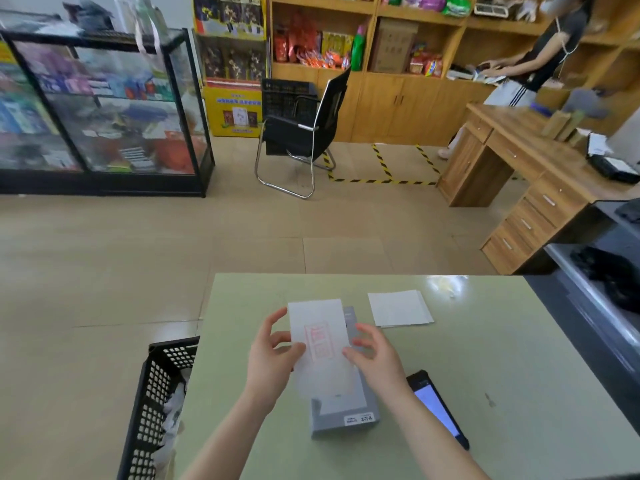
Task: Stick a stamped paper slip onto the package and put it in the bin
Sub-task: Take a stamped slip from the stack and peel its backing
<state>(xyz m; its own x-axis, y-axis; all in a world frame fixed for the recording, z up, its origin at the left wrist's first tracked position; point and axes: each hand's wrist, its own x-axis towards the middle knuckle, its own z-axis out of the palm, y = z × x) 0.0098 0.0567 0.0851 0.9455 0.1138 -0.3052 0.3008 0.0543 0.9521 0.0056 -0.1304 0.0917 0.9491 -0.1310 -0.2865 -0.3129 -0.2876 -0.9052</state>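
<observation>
1. Nearest the lens: two bare forearms reaching in over the green table (485, 341), left hand (273, 355) and right hand (377, 358) a little apart, each pinching an opposite long edge of the stamped paper slip (320, 336).
2. Largest task piece, the black perforated bin (156, 393): standing on the floor against the table's left edge, already holding some pale wrapped items. An easy drop to the left, by the look of it.
3. Next down, the grey package (343, 419): lying flat on the table under the hands, long axis running away from the camera, barcode end nearest. Looks a rigid, light carton; best gripped across its long sides for the lift.
4. Smaller, the slip: held just above the package, long axis lined up with it, red stamp face-up. Thin, floppy, probably tacky underneath; edge holds only, kept taut to avoid creasing.
5. Off to the side: spare slips (400, 308) far right, a phone (438, 410) just right of the package.
</observation>
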